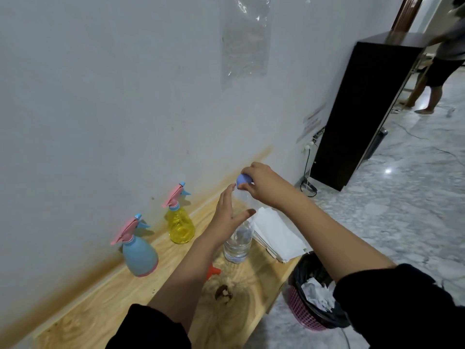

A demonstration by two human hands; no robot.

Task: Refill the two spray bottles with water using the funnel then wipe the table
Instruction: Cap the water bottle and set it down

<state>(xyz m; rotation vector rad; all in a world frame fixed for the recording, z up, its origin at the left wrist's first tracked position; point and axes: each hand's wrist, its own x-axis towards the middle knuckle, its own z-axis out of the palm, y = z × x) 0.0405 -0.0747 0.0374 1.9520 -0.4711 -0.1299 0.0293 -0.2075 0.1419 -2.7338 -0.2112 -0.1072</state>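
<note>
Under the left arm, close to the person, a brown messy spot sits on the wooden table. A little orange funnel peeks out from beside that arm. It lies on the table and is not in any bottle. Just past it stands the clear water bottle, right between the two hands, with water in its lower part. The left hand is spread wide beside the bottle's top half, with fingers straight and thumb out, and I cannot tell if it touches the plastic. The right hand is a bit higher and pinches the blue cap at the top of the bottle. To the left of the hands, by the wall, stand the blue spray bottle and, farther back, the yellow spray bottle. Both have their pink spray tops on, and the yellow one looks empty. To the right of the hands lies a pile of white sheets. I think the job is only at its start: the water bottle is being opened, no spray bottle is open or filled, and the wiping is not done.
</note>
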